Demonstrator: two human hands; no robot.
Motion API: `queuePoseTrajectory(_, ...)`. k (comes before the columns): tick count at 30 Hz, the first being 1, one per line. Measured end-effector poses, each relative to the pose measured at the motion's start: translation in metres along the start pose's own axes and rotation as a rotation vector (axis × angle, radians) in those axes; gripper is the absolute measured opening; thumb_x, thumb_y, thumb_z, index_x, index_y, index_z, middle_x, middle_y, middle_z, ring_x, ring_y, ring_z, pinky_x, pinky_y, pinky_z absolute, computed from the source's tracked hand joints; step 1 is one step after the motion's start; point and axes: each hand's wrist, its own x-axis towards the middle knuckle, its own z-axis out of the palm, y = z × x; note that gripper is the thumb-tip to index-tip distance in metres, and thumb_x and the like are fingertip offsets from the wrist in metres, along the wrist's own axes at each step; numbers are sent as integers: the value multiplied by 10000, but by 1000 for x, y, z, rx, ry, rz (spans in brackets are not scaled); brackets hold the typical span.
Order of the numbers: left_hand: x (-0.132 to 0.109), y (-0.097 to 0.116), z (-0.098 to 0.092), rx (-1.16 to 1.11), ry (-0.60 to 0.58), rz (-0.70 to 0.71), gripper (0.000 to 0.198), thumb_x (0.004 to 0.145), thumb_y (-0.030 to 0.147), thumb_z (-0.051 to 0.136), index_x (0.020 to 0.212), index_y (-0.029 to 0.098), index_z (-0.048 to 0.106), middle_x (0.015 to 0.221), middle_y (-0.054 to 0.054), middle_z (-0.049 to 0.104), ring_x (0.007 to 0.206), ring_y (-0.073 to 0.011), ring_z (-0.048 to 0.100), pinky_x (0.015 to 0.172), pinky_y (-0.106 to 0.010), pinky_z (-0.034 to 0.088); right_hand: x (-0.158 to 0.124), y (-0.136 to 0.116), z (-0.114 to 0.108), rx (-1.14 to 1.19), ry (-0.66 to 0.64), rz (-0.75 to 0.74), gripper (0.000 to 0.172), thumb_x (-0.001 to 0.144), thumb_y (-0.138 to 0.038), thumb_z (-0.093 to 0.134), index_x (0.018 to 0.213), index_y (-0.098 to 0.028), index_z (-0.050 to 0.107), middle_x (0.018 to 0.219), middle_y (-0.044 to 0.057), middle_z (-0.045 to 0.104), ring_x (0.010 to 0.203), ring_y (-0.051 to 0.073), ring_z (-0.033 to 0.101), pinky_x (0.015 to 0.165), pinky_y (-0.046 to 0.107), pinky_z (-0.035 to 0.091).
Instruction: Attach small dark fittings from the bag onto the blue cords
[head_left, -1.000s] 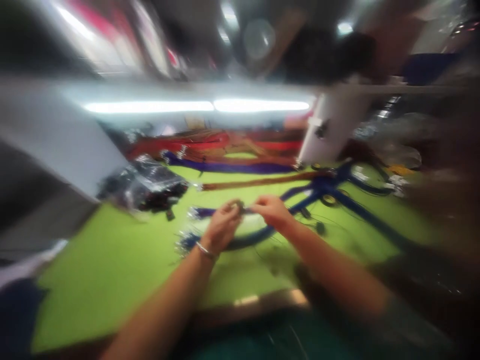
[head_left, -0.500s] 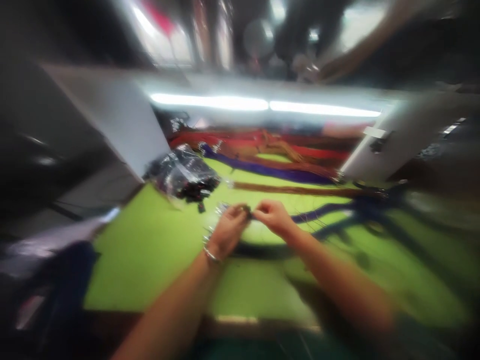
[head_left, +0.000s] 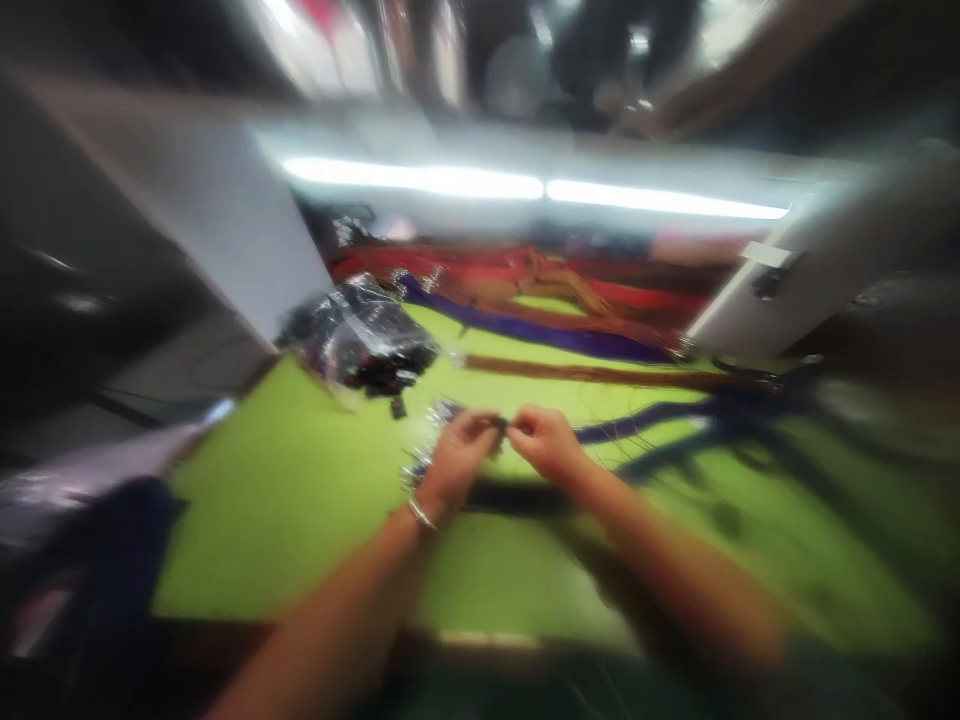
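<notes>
My left hand, with a bracelet at the wrist, pinches a small black connector between thumb and fingers. Close against its right side, my right hand is closed in a pinch; what its fingertips hold is too small and blurred to make out. Dark blue wire bundles run to the right from behind my right hand. Beneath my hands lies a darker bundle. Shiny wire ends fan out just left of my left hand.
A clear plastic bag with small black pieces spilling out lies on the green tabletop. Behind are brown wires, a purple bundle and red wires. White panels flank the table, under a lit tube lamp.
The view has shifted slightly, so the lamp and bag sit a little higher and further left. Both hands stay together at the connector, with only slight finger movement.
</notes>
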Motion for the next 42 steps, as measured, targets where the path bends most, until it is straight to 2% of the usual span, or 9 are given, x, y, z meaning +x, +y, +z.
queuePoseTrajectory(6, 4, 14, -14, 57, -70, -63, 290, 705, 255, 695, 968, 143, 646, 751, -42, 628, 604, -97, 561, 564, -207, 444, 4, -4, -10, 78, -94, -3, 161, 717, -265, 563, 605, -149, 557, 533, -32, 526, 492, 67, 416, 490, 194, 327)
queuePoseTrajectory(10, -2, 60, -45, 174, -226, -137, 282, 667, 188, 711, 940, 127, 679, 732, -68, 643, 588, -125, 577, 535, -224, 473, 27, -17, -22, 22, -271, -20, 157, 778, -258, 533, 847, -159, 634, 684, -10, 613, 539, 75, 479, 531, 207, 361)
queuePoseTrajectory(14, -16, 98, -63, 261, -454, -370, 272, 548, 62, 738, 812, 126, 725, 683, -103, 660, 564, -200, 613, 506, -305, 512, 45, -21, 2, -327, -401, -147, 92, 734, -168, 567, 755, -167, 657, 767, 25, 640, 687, 119, 522, 622, 231, 358)
queuePoseTrajectory(19, -18, 87, -58, 473, -833, -351, 269, 705, 119, 632, 951, 193, 711, 746, -81, 681, 612, -175, 628, 516, -249, 509, 43, -12, 48, -578, -382, -185, 155, 784, -239, 512, 784, -176, 654, 823, 60, 616, 679, 143, 504, 557, 248, 311)
queuePoseTrajectory(23, -15, 75, -54, 523, -921, -275, 280, 736, 130, 600, 982, 221, 698, 755, -58, 679, 591, -148, 609, 507, -226, 497, 47, -6, 53, -527, -371, -208, 171, 792, -196, 491, 762, -164, 656, 796, 59, 629, 686, 145, 509, 594, 252, 327)
queuePoseTrajectory(28, -12, 76, -55, 504, -764, -198, 237, 744, 200, 629, 973, 178, 690, 834, -72, 672, 661, -139, 601, 583, -231, 498, 58, -13, 27, -246, -241, -104, 98, 726, -152, 561, 674, -158, 643, 681, 9, 630, 646, 115, 505, 618, 229, 345)
queuePoseTrajectory(34, 0, 56, -46, 267, -250, -90, 279, 762, 276, 643, 1005, 140, 621, 812, -51, 623, 653, -110, 577, 574, -206, 461, 47, -30, -3, 72, -126, 81, 122, 665, -160, 576, 547, -146, 551, 516, -32, 532, 520, 85, 446, 516, 207, 331)
queuePoseTrajectory(37, 5, 40, -36, 82, -108, -112, 288, 744, 255, 671, 1001, 145, 603, 825, -42, 618, 651, -95, 579, 585, -191, 448, 38, -23, -6, 203, -122, 149, 166, 697, -230, 564, 559, -139, 577, 521, -25, 534, 521, 86, 446, 522, 211, 349)
queuePoseTrajectory(42, 8, 26, -24, -204, 7, -241, 290, 689, 183, 719, 953, 149, 603, 826, -25, 618, 627, -73, 574, 575, -171, 450, 27, -4, 0, 189, -18, -8, 111, 691, -200, 561, 592, -150, 567, 569, -22, 550, 545, 87, 455, 539, 208, 356)
